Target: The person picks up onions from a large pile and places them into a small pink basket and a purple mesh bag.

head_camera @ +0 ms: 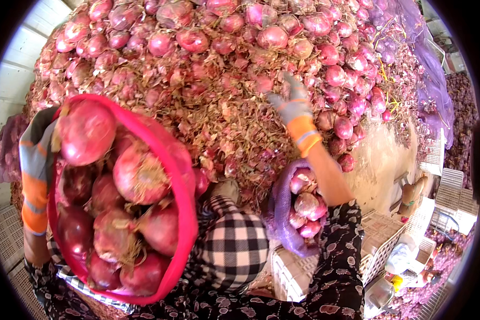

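My left hand, in a grey and orange work glove, grips the rim of a red-rimmed container full of red onions. Right beside its fingers, a large red onion sits at the top of that load. My right hand, gloved the same way and blurred by motion, reaches over the heap of loose onions and dry skins. Its fingers are spread and nothing shows between them. Below my right forearm stands a purple mesh bag with several onions in its mouth.
My knee in checked cloth rises between container and purple bag. Plastic crates stand at lower right, with more crates beyond. Purple netting edges the heap at right. A pale panelled wall bounds the left side.
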Action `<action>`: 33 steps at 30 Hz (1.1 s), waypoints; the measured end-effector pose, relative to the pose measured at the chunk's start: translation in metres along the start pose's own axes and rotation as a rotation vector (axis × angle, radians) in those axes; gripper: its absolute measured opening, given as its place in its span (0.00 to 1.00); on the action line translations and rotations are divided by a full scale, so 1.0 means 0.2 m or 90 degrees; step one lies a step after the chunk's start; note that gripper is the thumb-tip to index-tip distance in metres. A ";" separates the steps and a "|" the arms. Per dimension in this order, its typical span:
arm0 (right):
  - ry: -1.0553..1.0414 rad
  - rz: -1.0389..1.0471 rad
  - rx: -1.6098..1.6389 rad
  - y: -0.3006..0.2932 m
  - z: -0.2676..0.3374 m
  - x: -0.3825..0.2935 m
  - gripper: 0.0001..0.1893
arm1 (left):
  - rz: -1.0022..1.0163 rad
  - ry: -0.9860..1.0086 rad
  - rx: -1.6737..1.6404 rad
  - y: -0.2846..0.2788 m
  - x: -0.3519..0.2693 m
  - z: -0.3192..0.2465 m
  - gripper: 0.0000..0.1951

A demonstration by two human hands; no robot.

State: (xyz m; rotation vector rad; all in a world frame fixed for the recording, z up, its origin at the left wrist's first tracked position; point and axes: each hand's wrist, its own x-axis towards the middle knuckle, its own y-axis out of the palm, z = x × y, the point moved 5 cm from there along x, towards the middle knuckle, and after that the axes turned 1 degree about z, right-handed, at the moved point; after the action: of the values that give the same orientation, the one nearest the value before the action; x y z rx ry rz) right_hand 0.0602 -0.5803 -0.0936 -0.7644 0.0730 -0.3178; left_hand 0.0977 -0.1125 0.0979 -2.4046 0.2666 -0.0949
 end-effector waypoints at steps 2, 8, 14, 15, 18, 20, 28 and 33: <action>0.027 -0.182 0.063 -0.31 -0.49 0.20 0.39 | 0.064 0.094 0.267 -0.09 -0.03 0.02 0.17; 0.231 -0.147 -0.224 -0.72 -1.11 0.63 0.51 | 0.135 0.108 0.391 -0.16 -0.11 0.13 0.22; 0.252 -0.190 -0.286 -0.40 -0.91 0.63 0.43 | 0.105 0.160 0.608 -0.31 -0.31 0.01 0.23; 0.254 -0.212 -0.289 -0.44 -0.93 0.58 0.39 | 0.070 0.104 0.366 -0.27 -0.30 0.10 0.21; 0.218 -0.152 0.325 -0.24 -0.82 0.32 0.31 | 0.105 0.100 0.354 -0.19 -0.27 0.19 0.19; 0.300 0.022 0.536 0.00 -0.54 0.16 0.30 | 0.169 0.025 0.523 -0.28 -0.32 -0.04 0.20; -0.266 0.311 0.558 -0.16 1.17 -0.31 0.42 | 0.214 -0.122 0.271 -0.12 -0.31 -0.05 0.17; -0.716 0.389 0.246 0.06 1.87 -0.55 0.44 | 0.101 -0.097 -0.032 -0.31 -0.16 0.01 0.13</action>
State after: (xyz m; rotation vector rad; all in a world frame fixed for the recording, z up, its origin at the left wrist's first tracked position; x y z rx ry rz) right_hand 0.0255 -0.2882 0.1624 -0.4169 -0.7843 0.6867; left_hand 0.0769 -0.0593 0.1372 -2.4159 0.3916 0.1682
